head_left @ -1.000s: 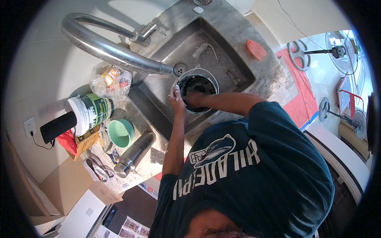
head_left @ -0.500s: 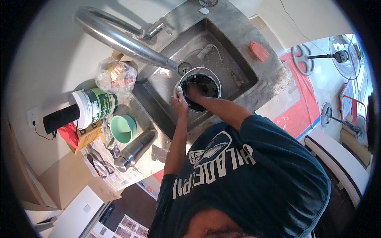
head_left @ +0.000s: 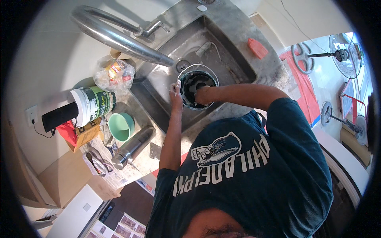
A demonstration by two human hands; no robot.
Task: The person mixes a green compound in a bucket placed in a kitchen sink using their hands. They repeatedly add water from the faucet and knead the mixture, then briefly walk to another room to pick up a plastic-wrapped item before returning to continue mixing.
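Note:
A dark bucket (head_left: 189,81) with a thin wire handle sits low in the sink, its inside smeared with whitish residue. My left hand (head_left: 176,94) grips the bucket's left rim, with white residue on its fingers. My right hand (head_left: 204,95) reaches in over the right side of the bucket. Its fingers are down inside and hidden, so whether they hold anything does not show. Beyond the bucket is the sink's drain (head_left: 183,65), and a pale tool-like piece (head_left: 204,48) lies on the sink floor.
A metal faucet (head_left: 119,39) arches over the sink (head_left: 248,73). To the left stand a plastic bag (head_left: 115,74), a white-and-green tub (head_left: 89,104), a mint bowl (head_left: 121,127) and a steel bottle (head_left: 134,147). A red brush-like piece (head_left: 257,48) lies on the right counter.
My right forearm has swung outward to the right, elbow higher, and the hand has shifted toward the bucket's right side. My left hand keeps its hold on the rim.

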